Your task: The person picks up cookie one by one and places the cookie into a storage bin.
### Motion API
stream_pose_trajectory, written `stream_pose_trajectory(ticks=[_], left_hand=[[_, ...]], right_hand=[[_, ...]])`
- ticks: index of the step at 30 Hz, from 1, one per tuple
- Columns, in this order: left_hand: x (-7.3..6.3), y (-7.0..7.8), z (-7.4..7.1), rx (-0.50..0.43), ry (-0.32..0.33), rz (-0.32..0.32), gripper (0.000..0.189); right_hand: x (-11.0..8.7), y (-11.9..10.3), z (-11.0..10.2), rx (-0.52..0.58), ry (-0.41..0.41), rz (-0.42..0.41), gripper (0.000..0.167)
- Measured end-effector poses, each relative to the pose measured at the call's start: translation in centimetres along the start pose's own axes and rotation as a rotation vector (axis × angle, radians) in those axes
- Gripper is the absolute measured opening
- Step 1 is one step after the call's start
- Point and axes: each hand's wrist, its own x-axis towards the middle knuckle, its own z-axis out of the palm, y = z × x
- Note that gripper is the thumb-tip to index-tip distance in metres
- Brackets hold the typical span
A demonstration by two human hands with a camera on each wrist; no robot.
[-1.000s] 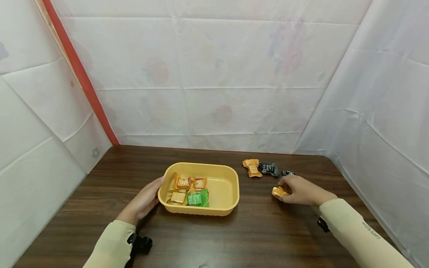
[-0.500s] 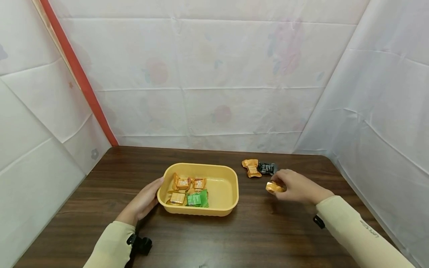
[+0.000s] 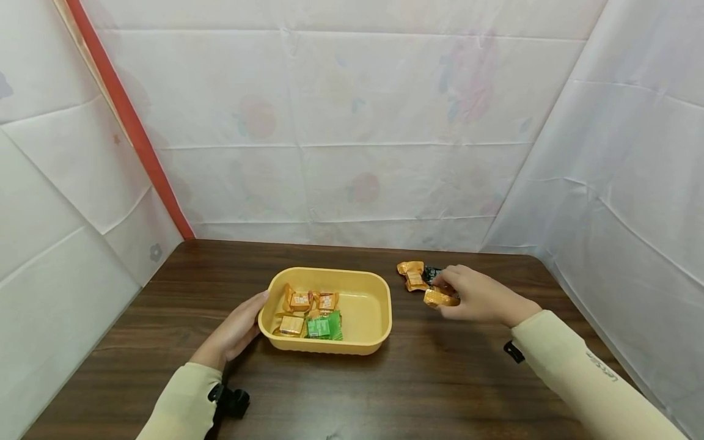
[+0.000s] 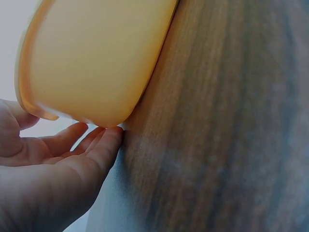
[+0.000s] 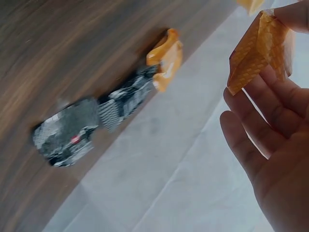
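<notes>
My right hand (image 3: 484,297) pinches an orange-wrapped candy (image 3: 437,298) between thumb and fingers, raised over the table right of the yellow plastic basket (image 3: 367,348). In the right wrist view the orange wrapper (image 5: 251,55) sticks out from the fingertips, the lower fingers spread apart. My left hand (image 3: 236,327) rests against the basket's left end, its fingertips touching the outer wall and the thumb at the rim in the left wrist view. Inside the basket lie several orange and yellow candies (image 3: 300,301) and a green-wrapped one (image 3: 324,327), grouped to the left.
Behind the right hand, an orange-wrapped candy (image 3: 414,276) and a black-wrapped candy (image 3: 431,273) lie near the table's back edge. Another black-wrapped candy (image 5: 67,130) shows in the right wrist view. White sheeting (image 3: 330,134) walls in the dark wooden table (image 3: 341,409).
My right hand has lifted the orange-wrapped candy and carried it left towards the basket, now overlapping the black-wrapped candies. The left hand and the basket have stayed in place.
</notes>
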Motion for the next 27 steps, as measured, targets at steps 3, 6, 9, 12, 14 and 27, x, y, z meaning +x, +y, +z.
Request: stream_pose_trajectory(ticks=[3,6,9,12,14,27], left_hand=[[0.0,0.1,0.0,0.0,-0.002,0.002,0.071],[0.0,0.1,0.0,0.0,-0.004,0.005,0.072],[0.0,0.1,-0.1,0.004,-0.007,0.005,0.072],[0.0,0.1,-0.1,0.003,-0.006,0.006,0.071],[-0.1,0.1,-0.1,0.004,-0.008,0.003,0.071],[-0.1,0.1,0.0,0.011,-0.007,0.004,0.07]], right_hand=[[0.3,-0.8,-0.3,-0.004,0.018,-0.034,0.036],[0.6,-1.5,-0.5,-0.023,0.036,-0.064,0.038],[1.0,-2.0,-0.6,-0.029,0.049,-0.088,0.038],[1.4,-2.3,-0.5,-0.025,0.055,-0.117,0.034],[1.8,-2.5,-0.2,-0.021,0.057,-0.141,0.032],[4.9,-5.5,0.8,0.027,0.011,-0.227,0.029]])
